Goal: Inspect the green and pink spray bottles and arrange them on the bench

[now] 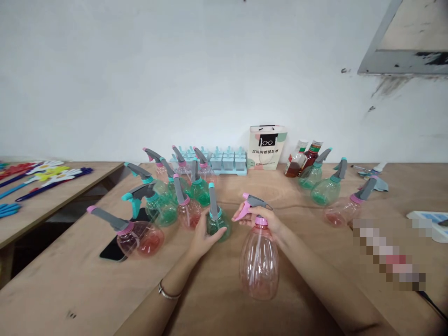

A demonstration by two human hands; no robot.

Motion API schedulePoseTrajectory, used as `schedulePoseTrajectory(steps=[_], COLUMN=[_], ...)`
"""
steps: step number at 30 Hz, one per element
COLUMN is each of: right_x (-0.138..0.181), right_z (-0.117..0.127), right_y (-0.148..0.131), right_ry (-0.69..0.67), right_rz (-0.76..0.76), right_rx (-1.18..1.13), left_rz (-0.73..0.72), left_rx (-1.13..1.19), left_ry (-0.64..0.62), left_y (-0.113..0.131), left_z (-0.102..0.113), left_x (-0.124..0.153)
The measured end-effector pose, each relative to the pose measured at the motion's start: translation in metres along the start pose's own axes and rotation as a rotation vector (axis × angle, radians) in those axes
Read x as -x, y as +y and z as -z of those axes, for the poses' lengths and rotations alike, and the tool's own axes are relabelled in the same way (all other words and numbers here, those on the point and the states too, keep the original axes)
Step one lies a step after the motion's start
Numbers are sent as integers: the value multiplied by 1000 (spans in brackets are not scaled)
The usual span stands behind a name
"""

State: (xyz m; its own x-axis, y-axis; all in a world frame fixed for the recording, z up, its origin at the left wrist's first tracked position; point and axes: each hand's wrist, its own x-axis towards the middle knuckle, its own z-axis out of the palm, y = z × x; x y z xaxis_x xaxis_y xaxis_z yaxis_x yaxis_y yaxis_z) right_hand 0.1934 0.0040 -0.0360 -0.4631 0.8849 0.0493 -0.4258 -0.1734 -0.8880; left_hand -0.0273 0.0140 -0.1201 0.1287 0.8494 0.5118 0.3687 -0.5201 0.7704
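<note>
In my right hand (264, 215) is a pink spray bottle (259, 266), gripped around the neck and trigger head. Its clear body hangs toward me, and the pink nozzle points left. My left hand (206, 235) wraps the side of a green spray bottle (220, 224) with a grey head and teal tip; this bottle stands upright on the table. Just left of that hand is another pink spray bottle (189, 212). Farther left, a pink spray bottle (142, 240) leans over a dark phone (114, 249). Several more green and pink bottles cluster behind.
Pale blue popsicle molds (229, 163) and a paper bag (266, 149) stand by the wall. Two dark-liquid bottles (296, 161) are right of the bag. More spray bottles, including a green one (325, 191), stand at right. Colourful flower-shaped items (52, 172) lie on a left table.
</note>
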Motion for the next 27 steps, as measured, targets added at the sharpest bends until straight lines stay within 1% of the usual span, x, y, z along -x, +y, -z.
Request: schedulePoseTrajectory(steps=[3, 7, 8, 10, 12, 14, 17, 20, 22, 27], right_x=[0, 2, 2, 2, 2, 2, 3, 5, 5, 4], right_z=[-1, 1, 1, 1, 0, -2, -5, -5, -5, -7], right_y=[0, 1, 2, 2, 2, 1, -3, -6, -7, -10], right_ry=[-22, 91, 94, 28, -61, -80, -24, 110, 156, 31], right_rz=[15, -12, -27, -49, -33, -1, 33, 42, 55, 58], right_rx=[-9, 4, 17, 24, 7, 0, 14, 25, 32, 20], left_rz=[12, 22, 21, 15, 14, 16, 15, 3, -4, 6], left_rx=[14, 15, 17, 24, 27, 23, 18, 12, 2, -10], left_ry=[5, 18, 21, 19, 8, -2, -5, -4, -2, -10], left_y=[0, -1, -1, -1, -1, 0, 1, 3, 3, 2], left_z=[-1, -1, -1, -1, -1, 0, 0, 0, 1, 1], left_x=[0, 0, 0, 0, 0, 0, 0, 0, 0, 1])
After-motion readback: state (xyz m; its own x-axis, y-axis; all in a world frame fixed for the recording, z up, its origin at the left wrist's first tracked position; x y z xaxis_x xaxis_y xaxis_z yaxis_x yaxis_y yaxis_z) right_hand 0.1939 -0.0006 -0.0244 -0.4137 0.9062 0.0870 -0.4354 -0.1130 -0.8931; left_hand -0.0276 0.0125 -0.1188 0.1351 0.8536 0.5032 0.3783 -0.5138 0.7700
